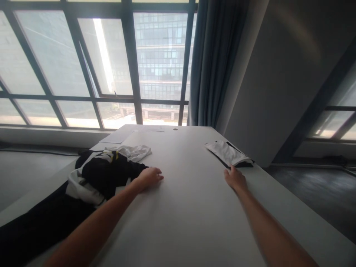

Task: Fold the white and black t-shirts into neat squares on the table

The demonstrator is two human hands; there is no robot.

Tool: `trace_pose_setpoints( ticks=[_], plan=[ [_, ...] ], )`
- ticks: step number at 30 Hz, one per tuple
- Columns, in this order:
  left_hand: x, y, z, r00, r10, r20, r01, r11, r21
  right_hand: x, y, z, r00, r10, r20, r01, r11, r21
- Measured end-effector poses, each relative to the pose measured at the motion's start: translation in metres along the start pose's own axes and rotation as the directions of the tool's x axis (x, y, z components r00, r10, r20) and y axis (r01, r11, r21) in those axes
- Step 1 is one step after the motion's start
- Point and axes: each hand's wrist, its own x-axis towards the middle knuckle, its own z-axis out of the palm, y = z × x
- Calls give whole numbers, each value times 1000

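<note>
- the left hand [148, 177] rests palm down on the white worktop [178, 207], just beside a heap of black and white clothes [102, 174].
- the right hand [236, 178] lies flat, its fingers [228, 173] near a folded white and black garment [229, 154].
- large windows [83, 63] and a grey curtain [214, 63] stand behind.

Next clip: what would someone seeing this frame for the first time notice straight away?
Two bare forearms stretch over a long white table, the left hand resting flat beside a crumpled pile of black-and-white clothing at the table's left edge. The right hand touches the near end of a folded white-and-black garment by the right edge. Behind, a large grid window with a blue-grey curtain fills the background.
</note>
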Motion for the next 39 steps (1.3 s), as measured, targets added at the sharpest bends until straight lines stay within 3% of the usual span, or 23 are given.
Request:
trace_pose_setpoints(
  ticks=[2, 4, 7, 11, 15, 19, 20, 22, 25, 27, 28, 30, 33, 35, 37, 39],
  plan=[
    [-2, -14, -25, 998, -34, -52, 37, 998, 57, -7, -3, -3, 1000, -18, 7, 18, 1000, -16],
    [-7, -34, -48, 983, -116, -145, 145, 966, 214, -10, -6, -7, 999, -34, 14, 34, 999, -34],
    [-22, -72, -71, 896, -349, -276, 431, 836, 340, -10, -6, -10, 999, -52, 16, 53, 997, -52],
    [-43, -117, -86, 787, -520, -333, 605, 756, 250, -11, -6, -10, 998, -68, 0, 68, 996, -51],
    [-44, -126, -94, 726, -555, -405, 638, 764, 96, -15, -12, -11, 998, -61, -18, 60, 998, -25],
    [-32, -84, -106, 695, -388, -605, 487, 874, 0, -19, -30, -15, 991, -134, -28, 136, 989, 56],
    [-28, -67, -109, 691, -322, -647, 402, 915, -26, -20, -37, -16, 984, -176, -35, 179, 979, 97],
    [-19, -30, -115, 688, -159, -708, 127, 987, -98, -24, -53, -18, 957, -283, -58, 289, 935, 205],
    [2, 18, -119, 619, -30, -785, -293, 919, -265, -34, -79, -22, 884, -465, -44, 438, 792, 425],
    [19, 36, -113, 593, -68, -802, -437, 810, -392, -44, -96, -24, 825, -565, 10, 456, 677, 578],
    [28, 40, -107, 605, -102, -790, -462, 763, -452, -49, -102, -25, 797, -603, 34, 446, 625, 640],
    [42, 41, -88, 676, -150, -722, -419, 727, -544, -58, -112, -25, 757, -651, 53, 425, 552, 718],
    [48, 33, -52, 850, -90, -520, -215, 840, -498, -64, -117, -25, 738, -669, 82, 425, 557, 713],
    [43, 27, -28, 957, -23, -290, -86, 931, -356, -63, -115, -24, 756, -647, 99, 425, 600, 677],
    [33, 23, -7, 999, -19, -44, 10, 980, -201, -61, -111, -24, 787, -612, 79, 416, 620, 664],
    [23, 19, 10, 992, -51, 118, 60, 995, -77, -56, -107, -23, 827, -560, 45, 392, 632, 668]
  ],
)
